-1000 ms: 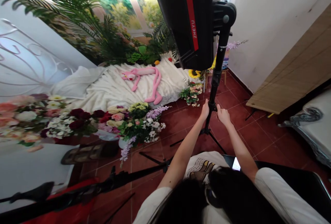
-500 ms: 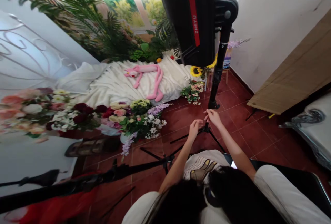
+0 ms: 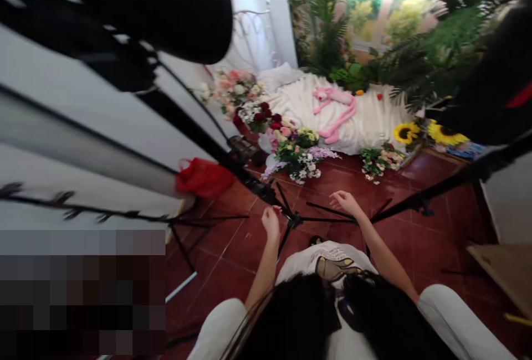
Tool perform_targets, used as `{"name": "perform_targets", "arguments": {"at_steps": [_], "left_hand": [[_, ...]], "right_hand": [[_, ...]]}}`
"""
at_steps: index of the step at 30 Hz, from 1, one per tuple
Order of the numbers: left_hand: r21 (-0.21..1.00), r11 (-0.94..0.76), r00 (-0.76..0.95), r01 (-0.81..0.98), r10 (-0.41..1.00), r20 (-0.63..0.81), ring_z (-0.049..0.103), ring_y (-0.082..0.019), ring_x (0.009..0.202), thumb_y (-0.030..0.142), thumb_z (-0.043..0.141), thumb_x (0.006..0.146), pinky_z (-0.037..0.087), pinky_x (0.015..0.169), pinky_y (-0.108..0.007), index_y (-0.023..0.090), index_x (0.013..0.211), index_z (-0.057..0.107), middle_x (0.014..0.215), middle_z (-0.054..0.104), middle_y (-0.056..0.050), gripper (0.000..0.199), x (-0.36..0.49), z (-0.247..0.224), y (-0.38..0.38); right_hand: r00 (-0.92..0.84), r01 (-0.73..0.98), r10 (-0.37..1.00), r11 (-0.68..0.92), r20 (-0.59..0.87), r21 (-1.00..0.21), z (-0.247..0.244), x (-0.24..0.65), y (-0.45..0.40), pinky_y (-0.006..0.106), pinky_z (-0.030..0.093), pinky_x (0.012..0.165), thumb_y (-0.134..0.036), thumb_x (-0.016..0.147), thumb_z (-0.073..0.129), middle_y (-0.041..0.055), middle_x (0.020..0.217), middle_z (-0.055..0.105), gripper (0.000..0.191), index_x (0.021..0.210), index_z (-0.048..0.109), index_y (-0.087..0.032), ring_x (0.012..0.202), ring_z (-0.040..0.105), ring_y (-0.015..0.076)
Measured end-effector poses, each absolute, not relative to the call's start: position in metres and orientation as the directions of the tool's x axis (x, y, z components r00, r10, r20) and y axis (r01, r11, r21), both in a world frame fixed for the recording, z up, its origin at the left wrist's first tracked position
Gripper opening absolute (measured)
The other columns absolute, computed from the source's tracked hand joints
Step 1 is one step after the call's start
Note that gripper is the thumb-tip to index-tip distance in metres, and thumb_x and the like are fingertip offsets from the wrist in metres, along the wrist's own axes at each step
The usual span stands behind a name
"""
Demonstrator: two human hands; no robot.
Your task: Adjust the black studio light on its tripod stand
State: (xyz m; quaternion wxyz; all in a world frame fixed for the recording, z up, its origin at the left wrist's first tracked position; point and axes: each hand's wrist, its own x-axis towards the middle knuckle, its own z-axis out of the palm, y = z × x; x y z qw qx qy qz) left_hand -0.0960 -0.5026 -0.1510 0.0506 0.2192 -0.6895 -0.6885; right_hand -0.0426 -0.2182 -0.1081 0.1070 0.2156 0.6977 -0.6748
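My left hand [image 3: 272,221] is raised in front of me with its fingers loosely bent and nothing seen in it. Just beyond it slopes the black pole of a light stand [image 3: 260,187], its legs spread on the floor; I cannot tell whether the hand touches it. My right hand [image 3: 344,201] hangs over the floor, fingers stretched loosely leftward and holding nothing. Behind the right forearm stands a second light stand [image 3: 421,205]. At the upper left looms a large black lamp head [image 3: 178,5], and a dark, blurred lamp [image 3: 482,83] shows at the right.
Artificial flowers [image 3: 297,152] stand before a white draped cloth [image 3: 374,122] bearing a pink plush toy [image 3: 338,99]. Sunflowers [image 3: 405,133] are to the right. A red bag [image 3: 203,177] and another black stand [image 3: 183,221] are at left, brown board [image 3: 507,277] at right, on red tiles [image 3: 233,238].
My view has swung left, bringing the left lamp and red bag into sight. My hands, close together by the right stand's pole before, have moved apart and away from it.
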Motion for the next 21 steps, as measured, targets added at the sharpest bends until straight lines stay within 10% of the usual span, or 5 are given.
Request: {"name": "perform_targets", "arguments": {"at_steps": [5,9,21], "left_hand": [[0.995,-0.03,-0.754,0.098,-0.654,0.054,0.058,-0.012,0.078,0.044,0.047,0.089,0.048,0.075,-0.026,0.018,0.086,0.054,0.087,0.06,-0.003,0.027,-0.096,-0.109,-0.513],[0.962,0.05,-0.801,0.268,-0.544,0.251,0.06,-0.017,0.107,0.046,0.052,0.091,0.047,0.097,-0.032,0.021,0.108,0.055,0.113,0.061,-0.008,0.03,-0.101,-0.08,-0.515],[0.951,0.126,-0.873,0.281,-0.378,0.308,0.063,-0.021,0.099,0.051,0.061,0.085,0.051,0.095,-0.039,0.021,0.112,0.053,0.105,0.064,-0.009,0.041,-0.138,-0.079,-0.504]], "right_hand": [[-0.89,0.419,-0.13,0.146,-0.437,-0.896,-0.104,-0.078,-0.278,0.017,0.049,0.051,-0.032,0.092,0.059,0.003,0.069,0.071,0.02,0.086,0.068,-0.016,0.055,0.065,0.0096],[-0.866,0.373,-0.288,0.172,-0.409,-0.912,-0.094,-0.104,-0.323,0.017,0.05,0.053,-0.036,0.092,0.06,0.005,0.075,0.072,0.022,0.087,0.069,-0.016,0.062,0.066,0.0106],[-0.975,0.204,-0.078,0.058,-0.208,-0.977,-0.061,-0.177,-0.403,0.023,0.049,0.061,-0.062,0.079,0.063,0.0034,0.067,0.064,0.046,0.067,0.059,-0.018,0.064,0.06,0.0134]]}}
